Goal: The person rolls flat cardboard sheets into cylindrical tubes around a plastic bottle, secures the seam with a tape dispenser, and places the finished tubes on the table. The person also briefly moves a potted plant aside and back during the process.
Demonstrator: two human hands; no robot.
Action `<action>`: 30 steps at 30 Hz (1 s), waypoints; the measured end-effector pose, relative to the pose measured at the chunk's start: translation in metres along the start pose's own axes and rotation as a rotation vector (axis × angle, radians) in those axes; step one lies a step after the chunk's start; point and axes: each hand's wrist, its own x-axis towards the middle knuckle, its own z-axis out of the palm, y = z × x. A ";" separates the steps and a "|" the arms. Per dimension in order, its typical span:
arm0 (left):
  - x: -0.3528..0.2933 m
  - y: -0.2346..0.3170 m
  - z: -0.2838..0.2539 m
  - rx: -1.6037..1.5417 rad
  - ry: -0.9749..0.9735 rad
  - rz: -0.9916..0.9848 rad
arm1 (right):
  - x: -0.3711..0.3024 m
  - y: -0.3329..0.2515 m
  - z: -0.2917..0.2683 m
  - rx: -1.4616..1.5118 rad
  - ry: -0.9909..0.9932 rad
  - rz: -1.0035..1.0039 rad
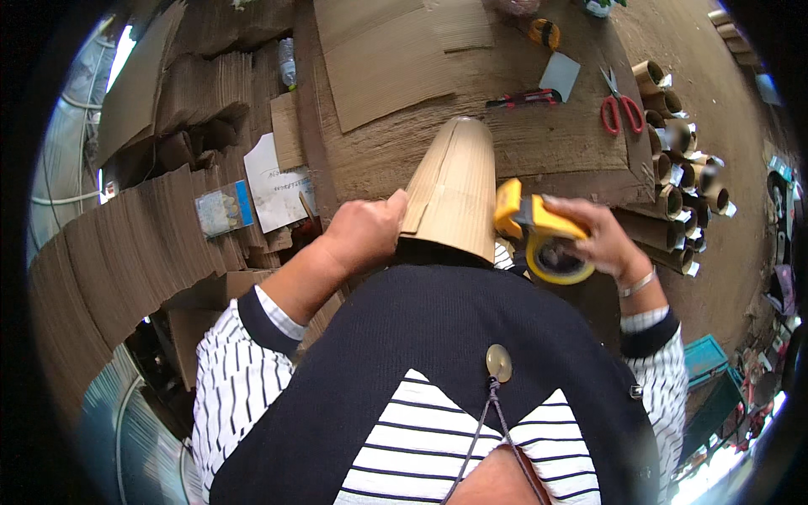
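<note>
A rolled corrugated cardboard tube [459, 181] lies on the wooden table, its open near end against the front of my dark top. Along its upper side runs a lengthwise seam. My left hand [364, 231] grips the tube's near left edge, its thumb side against the cardboard. To the right of the tube, my right hand [608, 240], a little blurred, is closed around a yellow tape dispenser [547, 220] with a tape roll in it. The dispenser's front end is beside the tube's right side; whether the two touch, I cannot tell.
Flat cardboard sheets [391, 63], a red box cutter [528, 98], a pale card [560, 76] and red-handled scissors [621, 111] lie on the table. Several finished tubes [669, 202] are piled at right. Stacked cardboard [143, 244], a paper sheet [273, 189] and a plastic bottle [287, 61] stand left.
</note>
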 end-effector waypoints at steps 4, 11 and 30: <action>-0.035 -0.010 0.053 -0.347 0.326 -0.127 | -0.004 0.014 0.036 0.149 0.045 0.063; -0.042 -0.017 0.017 -0.450 -0.034 -0.461 | 0.134 -0.043 -0.005 -0.027 -0.293 -0.012; -0.082 -0.013 0.053 -1.103 0.125 -0.871 | 0.215 -0.106 0.046 -0.405 -0.485 -0.014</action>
